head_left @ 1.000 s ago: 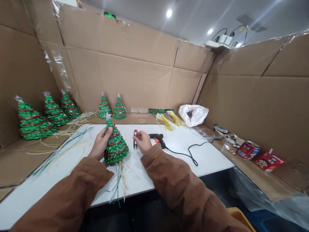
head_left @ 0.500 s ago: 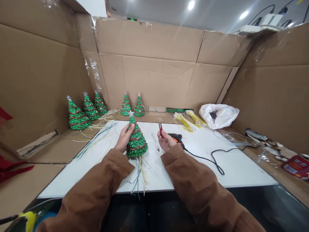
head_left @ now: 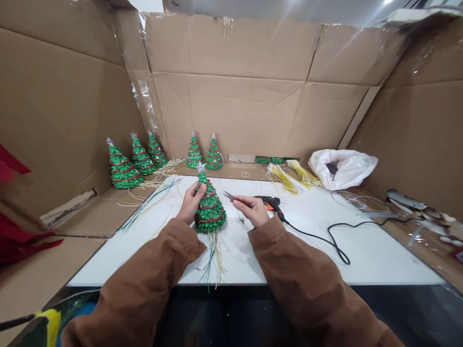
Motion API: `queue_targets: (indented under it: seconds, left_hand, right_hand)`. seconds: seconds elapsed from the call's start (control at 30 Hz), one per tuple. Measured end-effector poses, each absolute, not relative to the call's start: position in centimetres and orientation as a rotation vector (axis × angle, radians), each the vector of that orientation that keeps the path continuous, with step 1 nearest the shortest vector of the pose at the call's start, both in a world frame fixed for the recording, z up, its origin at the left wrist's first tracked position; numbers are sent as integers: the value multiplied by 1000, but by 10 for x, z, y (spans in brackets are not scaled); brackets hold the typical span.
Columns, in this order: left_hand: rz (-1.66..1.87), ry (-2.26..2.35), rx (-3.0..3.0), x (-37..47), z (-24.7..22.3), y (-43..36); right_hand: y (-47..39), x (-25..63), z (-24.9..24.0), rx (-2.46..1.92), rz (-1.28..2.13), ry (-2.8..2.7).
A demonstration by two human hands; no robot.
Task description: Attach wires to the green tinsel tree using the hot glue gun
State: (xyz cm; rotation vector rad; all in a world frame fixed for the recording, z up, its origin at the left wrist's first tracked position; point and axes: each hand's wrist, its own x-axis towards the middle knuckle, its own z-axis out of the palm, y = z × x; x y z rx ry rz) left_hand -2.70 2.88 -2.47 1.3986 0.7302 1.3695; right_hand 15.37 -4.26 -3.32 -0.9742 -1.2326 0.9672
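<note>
My left hand (head_left: 189, 202) is wrapped round the upper left side of a small green tinsel Christmas tree (head_left: 210, 214). The tree stands upright, with red garland round it and a silvery star on top. Loose yellow and green strands (head_left: 213, 255) trail from its base towards the table's front edge. Pinched in my right hand (head_left: 253, 210) is a pair of small scissors (head_left: 228, 195), its pointed metal blades slightly apart and aimed left at the tree, not touching it. The handles are mostly hidden by my fingers.
A black and orange glue gun (head_left: 273, 205) lies behind my right hand, its cord running right. Several similar trees (head_left: 123, 168) stand at the back left. Yellow-white strand bundles (head_left: 285, 178) and a white plastic bag (head_left: 340, 168) lie at the back right. Cardboard walls (head_left: 231, 106) enclose the table (head_left: 307, 265).
The scissors have swung from pointing up to pointing left at the tree, and the right hand has turned with them. The left hand still holds the tree. The view has tilted down a little.
</note>
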Motion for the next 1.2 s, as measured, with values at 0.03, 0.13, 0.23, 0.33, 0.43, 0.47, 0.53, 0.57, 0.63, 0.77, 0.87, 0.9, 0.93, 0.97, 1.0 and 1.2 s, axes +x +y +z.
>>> queue_targets:
  seconds: [0.03,0.13,0.23,0.33,0.43,0.47,0.53,0.57,0.63,0.77,0.87,0.9,0.93,0.97,1.0,1.2]
  left_hand:
    - [1373,728,1412,-27,-26,29]
    - [1382,718,1437,-27,-29,30]
    - [1403,731,1449,-26,-31,30]
    - [1436,750,1470,-24,-31,28]
    - [1466,771,1500,-21,-31,24]
    - [1479,784,1513,-21,-30,23]
    - [1497,813,1543,-19,-30,20]
    - [1501,826,1558,-18,-29,18]
    - [1500,855,1585,-16,-28,15]
    - [1493,907,1641,-14,-25,8]
    - [1339,910,1717,-16,-20,8]
    - [1274,907,1751,-18,-19,9]
    - [1223,901,1787,-19,-18,11]
    - [1201,894,1818,-20,-17,13]
    - [1204,883,1841,-21,-17,15]
    - [1210,826,1876,-18,-19,17]
  right_hand:
    - [-44,156,-34,-1007,893,-1276]
    - [-49,160,-38,-1111,781,-1439]
    - [-55,161,-43,-1170,706,-1623]
    - [-63,158,-44,-1228,547,-1792]
    - [-70,155,-43,-1292,345,-1921]
    - [-71,154,-43,-1318,284,-1952]
    - [-73,153,-44,-1381,179,-1993]
    - [-74,152,-44,-1413,132,-2010]
    - [-74,151,-45,-1471,42,-2044]
    - [-77,148,-49,-1532,-167,-2126]
    - [-80,144,-53,-1512,-337,-2186]
    - [-81,143,-54,-1493,-392,-2211]
    - [-82,141,-56,-1471,-443,-2239]
    - [-83,140,-57,-1448,-486,-2271]
    - [-83,139,-57,-1429,-521,-2306]
    - [-81,137,-46,-1574,-331,-2398]
